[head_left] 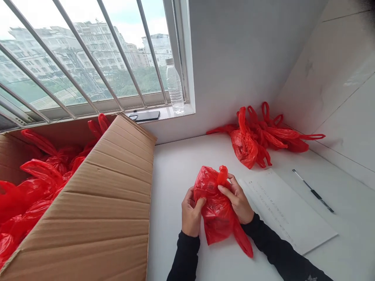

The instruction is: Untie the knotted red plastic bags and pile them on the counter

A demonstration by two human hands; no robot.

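Note:
Between my two hands is a red plastic bag (218, 214), held over the white table (172, 175). My left hand (191, 212) grips the bag's left side, with the thumb pressed on its front. On the upper right, my right hand (238, 199) pinches the bag close to one upright handle. Another handle hangs down at the lower right. The plastic is crumpled and slightly see-through; what lies inside I cannot make out. A pad of paper with handwriting (281, 210) lies beside my right forearm.
A cardboard box (117, 187) with red bags (43, 179) inside stands at left. Several tied red bags (249, 144) lie against the back wall. A pen (313, 191) rests right of the paper. On the windowsill are a phone (146, 116) and a clear bottle (175, 88).

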